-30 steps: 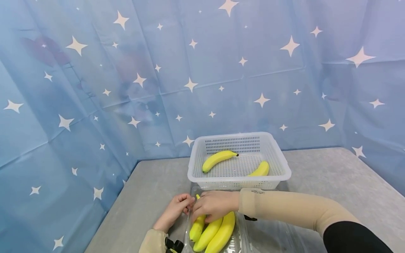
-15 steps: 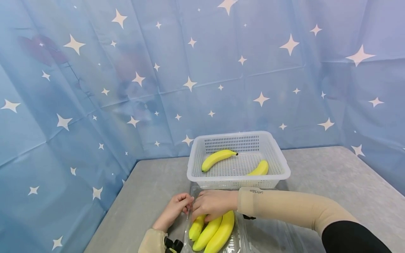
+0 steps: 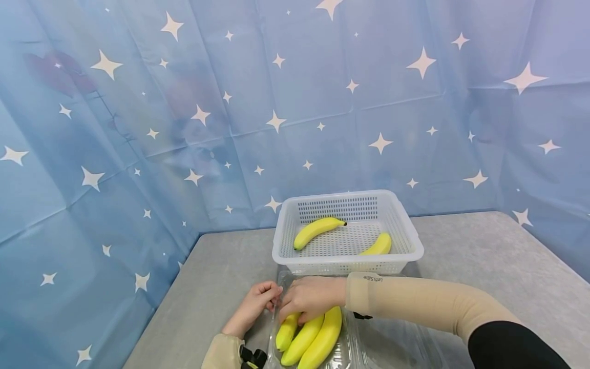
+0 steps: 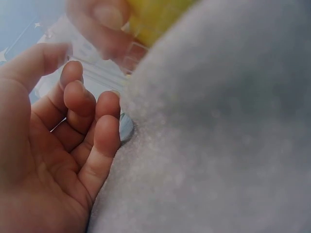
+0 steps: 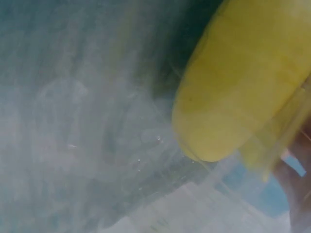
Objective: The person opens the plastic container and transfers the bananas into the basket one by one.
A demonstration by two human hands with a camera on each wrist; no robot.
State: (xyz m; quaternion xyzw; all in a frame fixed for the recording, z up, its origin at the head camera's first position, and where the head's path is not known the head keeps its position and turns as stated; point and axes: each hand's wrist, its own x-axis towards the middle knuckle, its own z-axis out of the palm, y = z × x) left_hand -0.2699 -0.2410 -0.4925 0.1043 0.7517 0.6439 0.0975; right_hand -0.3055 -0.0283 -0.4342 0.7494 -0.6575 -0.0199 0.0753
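Three yellow bananas point(image 3: 313, 338) lie side by side in a clear plastic bag point(image 3: 382, 348) at the table's near edge. My left hand point(image 3: 258, 302) has its fingers point(image 4: 92, 121) curled at the bag's left corner, where a bluish edge of plastic touches them. My right hand point(image 3: 306, 300) reaches across from the right. It covers the bananas' far ends and grips the bag's mouth there. In the right wrist view, one banana tip point(image 5: 243, 92) shows through the clear plastic point(image 5: 97, 145).
A white perforated basket point(image 3: 417, 251) stands just behind the bag with two loose bananas point(image 3: 318, 229) point(image 3: 380, 246) inside. The grey table point(image 3: 484, 266) is bounded by a blue star-patterned curtain point(image 3: 138, 128) behind and on the left.
Both hands stay at the bag's mouth almost without moving. Only the head view has shifted slightly.
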